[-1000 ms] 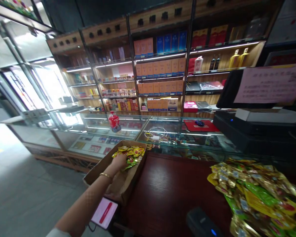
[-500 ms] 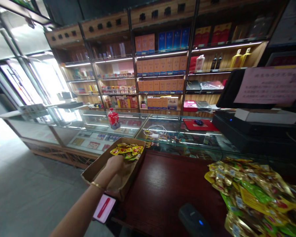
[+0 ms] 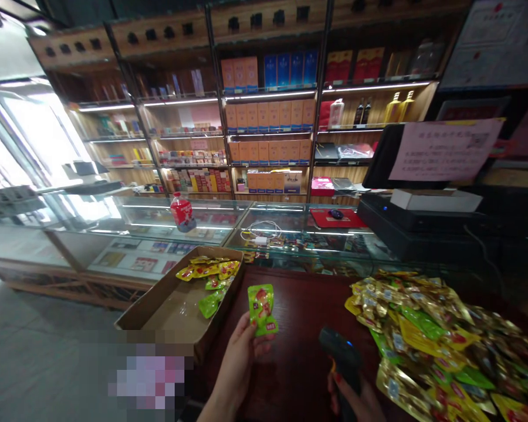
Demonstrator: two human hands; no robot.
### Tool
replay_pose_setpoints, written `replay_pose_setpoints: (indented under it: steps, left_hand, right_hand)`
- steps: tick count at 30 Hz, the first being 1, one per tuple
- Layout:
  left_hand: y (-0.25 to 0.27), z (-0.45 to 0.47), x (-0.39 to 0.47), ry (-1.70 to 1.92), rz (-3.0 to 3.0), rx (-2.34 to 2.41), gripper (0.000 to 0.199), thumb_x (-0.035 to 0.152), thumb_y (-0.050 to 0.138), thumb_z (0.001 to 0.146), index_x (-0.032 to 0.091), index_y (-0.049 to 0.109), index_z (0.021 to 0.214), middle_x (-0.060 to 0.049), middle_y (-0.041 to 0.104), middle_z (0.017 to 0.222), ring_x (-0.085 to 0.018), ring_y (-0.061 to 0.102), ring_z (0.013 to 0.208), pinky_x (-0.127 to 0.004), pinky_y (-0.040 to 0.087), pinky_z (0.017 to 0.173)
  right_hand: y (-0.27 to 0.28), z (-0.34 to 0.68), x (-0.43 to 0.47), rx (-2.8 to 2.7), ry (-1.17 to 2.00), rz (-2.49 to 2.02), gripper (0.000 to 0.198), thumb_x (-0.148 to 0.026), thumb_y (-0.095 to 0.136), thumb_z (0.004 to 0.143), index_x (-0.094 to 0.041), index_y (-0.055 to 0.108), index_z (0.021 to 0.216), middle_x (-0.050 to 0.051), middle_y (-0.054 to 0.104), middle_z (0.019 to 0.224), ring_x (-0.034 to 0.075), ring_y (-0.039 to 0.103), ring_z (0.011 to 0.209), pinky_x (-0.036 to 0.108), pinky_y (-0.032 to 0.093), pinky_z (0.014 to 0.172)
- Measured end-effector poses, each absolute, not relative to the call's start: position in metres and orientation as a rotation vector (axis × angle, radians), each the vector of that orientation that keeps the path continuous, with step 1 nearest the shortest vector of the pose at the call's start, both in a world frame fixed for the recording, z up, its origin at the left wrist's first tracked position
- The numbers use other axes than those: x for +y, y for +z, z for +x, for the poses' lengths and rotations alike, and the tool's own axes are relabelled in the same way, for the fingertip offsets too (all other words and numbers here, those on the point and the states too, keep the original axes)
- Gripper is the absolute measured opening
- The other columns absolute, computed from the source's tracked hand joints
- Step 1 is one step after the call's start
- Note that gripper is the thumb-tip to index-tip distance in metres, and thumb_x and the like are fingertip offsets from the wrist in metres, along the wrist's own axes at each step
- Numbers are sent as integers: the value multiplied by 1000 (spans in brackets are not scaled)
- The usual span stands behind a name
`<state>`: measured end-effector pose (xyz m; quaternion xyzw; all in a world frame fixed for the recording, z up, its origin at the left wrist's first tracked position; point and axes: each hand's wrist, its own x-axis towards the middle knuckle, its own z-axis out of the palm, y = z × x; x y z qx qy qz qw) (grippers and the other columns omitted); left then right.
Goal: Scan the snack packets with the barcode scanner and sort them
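One green snack packet [image 3: 261, 309] pinched upright in left hand [image 3: 240, 357], above dark red counter [image 3: 299, 328].

Held by lower edge between thumb and fingers [image 3: 264, 339] — just right of open cardboard box [image 3: 176, 305], not touching it. Right hand [image 3: 356, 401] clasped around black handheld scanner [image 3: 341, 357], blue light showing on top, nose turned toward packet, well short of contact. Inside box: a few yellow and green packets [image 3: 209, 275] gathered at far end, near floor bare. Heap of gold, green and yellow packets [image 3: 431, 340] spread over counter at right. Beyond — glass display case [image 3: 211, 225] carrying red-labelled bottle [image 3: 182, 212] and coiled white cable [image 3: 261, 231]. Black till unit [image 3: 422, 225] at far right with paper notice [image 3: 444, 149] fixed to screen back. Lit wooden shelves [image 3: 273, 117] of boxed goods behind.
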<state>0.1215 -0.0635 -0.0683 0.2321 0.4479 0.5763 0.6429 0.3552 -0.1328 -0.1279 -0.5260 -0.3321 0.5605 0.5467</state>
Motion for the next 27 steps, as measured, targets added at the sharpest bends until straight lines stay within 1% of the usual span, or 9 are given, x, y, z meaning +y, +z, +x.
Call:
replay_pose_setpoints:
  steps: [3,6,9,11,13,17,20,23,27]
  left_hand:
    - [-84,134,-67,1168,310,961,8,23,60,88,17,59,93,-2,66,73,-12,64,56,-23,53,58]
    - [-90,129,-64,1056,181,868,24,26,54,93,18,48,71,7,40,53,-4,35,36,-13,28,37]
    - [-86,119,-64,845,120,610,41,53,60,88,16,50,73,8,34,56,-2,27,37,-12,15,35]
    - [-80,117,-67,724,98,483,62,75,62,75,14,54,78,6,38,60,-2,29,41,-12,17,35]
    - [-75,118,-73,667,109,399,72,82,65,67,13,57,84,4,43,65,-3,31,44,-12,19,35]
    - [-74,128,-91,705,249,411,42,48,75,76,14,60,96,3,49,69,-5,38,46,-12,24,35]
    - [-76,133,-105,872,475,652,23,28,70,79,18,60,97,-2,60,82,-13,58,60,-21,48,46]
    - [-74,134,-118,1008,679,877,26,21,66,80,15,63,105,-6,63,95,-18,65,80,-31,59,68]
    - [-69,129,-133,1017,759,988,41,22,69,80,16,57,119,-8,66,98,-19,67,78,-31,58,68]
  right_hand:
    - [-132,358,-138,-763,1325,-1252,57,-67,78,66,-15,66,84,-4,64,54,8,54,46,19,40,50]
    - [-130,360,-140,-826,1324,-1268,56,-68,76,68,-14,65,78,-3,62,51,9,55,49,19,40,52]
    - [-131,364,-138,-948,1327,-1251,55,-68,72,72,-14,65,80,-1,65,58,10,57,50,21,42,53]
    - [-135,366,-135,-1018,1331,-1239,53,-67,70,75,-15,64,80,-1,65,61,11,59,51,23,42,52]
    - [-142,368,-132,-1044,1316,-1226,50,-66,70,76,-16,63,80,-1,66,62,12,60,52,24,43,52]
    - [-150,370,-130,-1055,1280,-1185,45,-61,68,80,-17,61,82,-1,65,65,13,60,52,26,44,54]
    - [-149,370,-131,-1069,1273,-1141,45,-59,68,81,-17,61,97,-3,64,69,13,59,54,27,45,56]
    - [-145,371,-133,-1085,1269,-1110,51,-56,66,84,-15,59,113,-4,63,68,12,57,53,27,44,56]
    - [-142,371,-138,-1091,1257,-1103,51,-55,65,85,-16,56,117,-5,62,67,11,56,53,25,42,54]
